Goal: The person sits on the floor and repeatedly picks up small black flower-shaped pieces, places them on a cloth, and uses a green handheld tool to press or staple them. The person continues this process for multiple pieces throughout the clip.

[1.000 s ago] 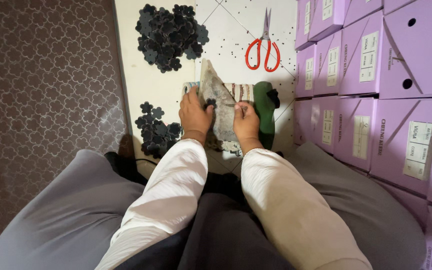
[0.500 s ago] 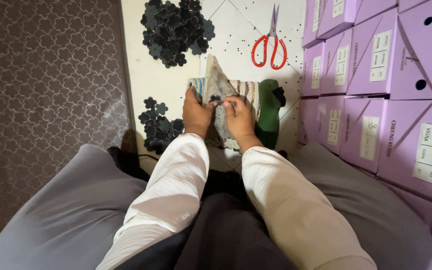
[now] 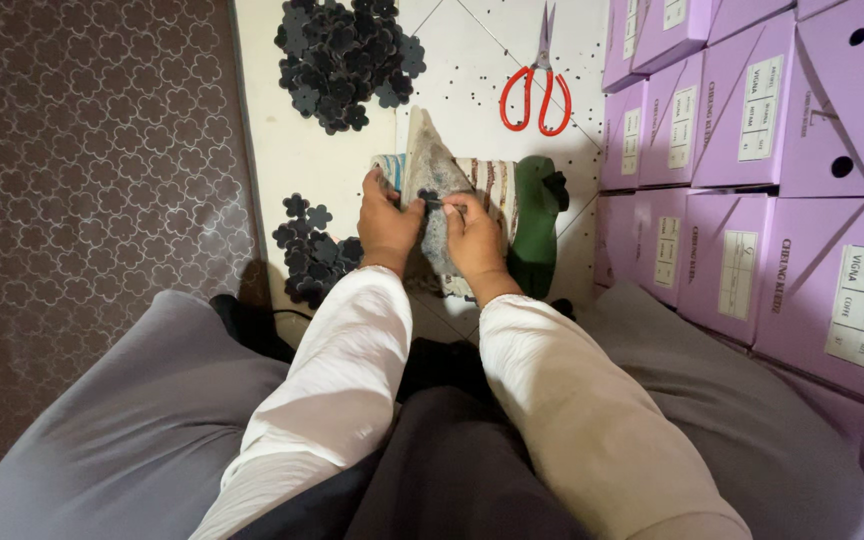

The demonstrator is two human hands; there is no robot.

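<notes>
The left hand (image 3: 388, 222) and right hand (image 3: 473, 240) were both closed on a grey sole (image 3: 432, 180), held upright at frame centre. A green block (image 3: 535, 215) stood at 3 o'clock of it; red scissors (image 3: 537, 85) lay at 1 o'clock, black cutouts (image 3: 342, 55) at 11 o'clock.

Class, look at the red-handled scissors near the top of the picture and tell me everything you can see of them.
The scissors have two red loop handles and slim, grey, metallic-looking blades. They are closed and lie flat on the white speckled floor, blades pointing away from the person, handles nearer. Nothing touches them: both hands are lower down on a grey pointed piece. Purple boxes stand to their right, and a heap of black flower-shaped cutouts lies to their left.
</notes>
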